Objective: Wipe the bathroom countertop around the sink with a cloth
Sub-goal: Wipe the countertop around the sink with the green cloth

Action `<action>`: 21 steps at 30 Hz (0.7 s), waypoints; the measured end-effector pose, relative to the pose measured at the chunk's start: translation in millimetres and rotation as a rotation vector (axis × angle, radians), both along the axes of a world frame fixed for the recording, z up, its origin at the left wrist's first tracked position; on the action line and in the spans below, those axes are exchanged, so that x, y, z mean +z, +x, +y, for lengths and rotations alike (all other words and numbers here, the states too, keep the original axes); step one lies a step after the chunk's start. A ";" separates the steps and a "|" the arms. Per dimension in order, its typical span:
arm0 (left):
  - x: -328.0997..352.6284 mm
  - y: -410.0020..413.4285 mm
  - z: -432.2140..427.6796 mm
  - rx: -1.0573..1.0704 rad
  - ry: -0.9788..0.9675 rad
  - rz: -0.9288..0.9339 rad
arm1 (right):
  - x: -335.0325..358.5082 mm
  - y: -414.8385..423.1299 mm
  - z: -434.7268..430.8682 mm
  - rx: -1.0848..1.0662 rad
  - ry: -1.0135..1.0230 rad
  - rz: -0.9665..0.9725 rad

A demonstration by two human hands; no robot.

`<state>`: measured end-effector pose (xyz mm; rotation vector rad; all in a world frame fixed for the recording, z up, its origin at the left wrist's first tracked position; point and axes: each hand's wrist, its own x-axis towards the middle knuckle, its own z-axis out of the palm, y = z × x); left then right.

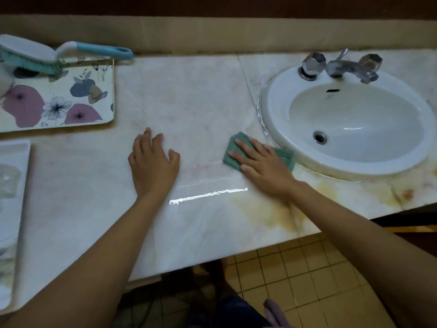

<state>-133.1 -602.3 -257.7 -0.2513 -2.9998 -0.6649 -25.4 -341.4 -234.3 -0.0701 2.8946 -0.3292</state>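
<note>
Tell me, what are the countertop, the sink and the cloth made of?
Countertop: probably polished marble or similar stone; pale veins, a bright reflection.
Sink: likely glazed white ceramic; smooth and glossy.
Cloth: soft green fabric, matte, folded under the right hand.

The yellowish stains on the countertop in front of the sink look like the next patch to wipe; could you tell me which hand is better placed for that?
The right hand, probably: it lies flat on the green cloth beside the sink, with the stains just nearer the front edge. The left hand rests bare on the countertop, farther away.
</note>
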 end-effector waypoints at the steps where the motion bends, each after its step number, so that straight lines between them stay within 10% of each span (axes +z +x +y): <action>1: -0.5 0.8 -1.7 -0.003 0.010 -0.007 | -0.3 -14.1 -8.7 -0.017 -0.008 0.003; 12: -5.3 2.4 -10.1 -0.013 0.082 -0.039 | -10.2 72.2 -83.3 0.053 0.032 0.043; 21: -2.6 4.8 -10.5 -0.034 0.119 -0.049 | -8.7 159.2 -35.9 -0.331 0.002 0.029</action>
